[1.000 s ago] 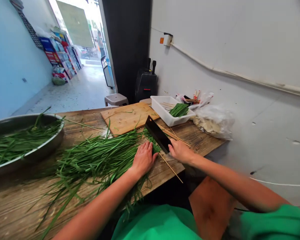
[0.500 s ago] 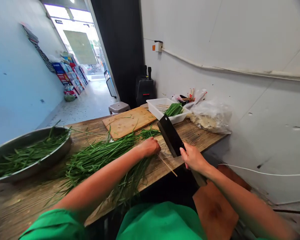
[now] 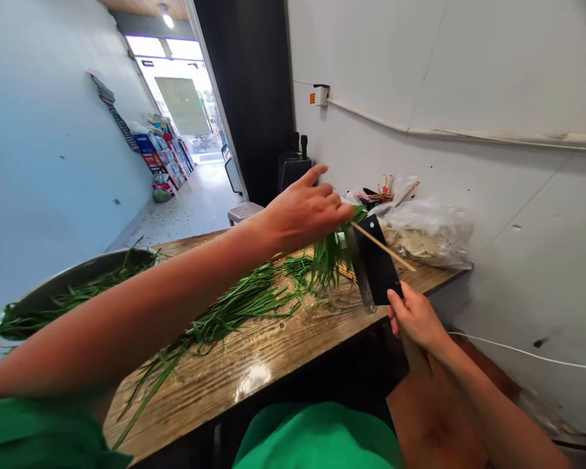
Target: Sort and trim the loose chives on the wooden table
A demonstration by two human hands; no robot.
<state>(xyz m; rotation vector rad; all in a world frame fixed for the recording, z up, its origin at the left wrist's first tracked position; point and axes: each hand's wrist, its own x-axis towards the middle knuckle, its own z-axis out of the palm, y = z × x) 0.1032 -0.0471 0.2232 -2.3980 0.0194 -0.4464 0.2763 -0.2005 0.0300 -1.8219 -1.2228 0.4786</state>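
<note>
My left hand (image 3: 305, 212) is raised above the table, closed on a bunch of green chives (image 3: 328, 257) that hangs below the fingers. A thin bamboo skewer (image 3: 383, 246) sticks out of that bunch to the right, across the front of the blade. In my right hand (image 3: 415, 316), at the table's front edge, is a black cleaver (image 3: 378, 260), gripped low with its blade pointing up. More loose chives (image 3: 244, 303) lie on the wooden table (image 3: 273, 345) under my left forearm, with a small cut pile (image 3: 297, 268) behind them.
A metal basin (image 3: 43, 293) of chives stands at the left. To the back right are a plastic bag (image 3: 424, 228) of pale food and several sticks (image 3: 383, 192). A grey stool (image 3: 244, 212) is beyond the table, near a black speaker (image 3: 293, 170).
My left hand has risen from the table toward the back right, bringing chives and a skewer with it. The cleaver stays in my right hand. The view has shifted slightly left.
</note>
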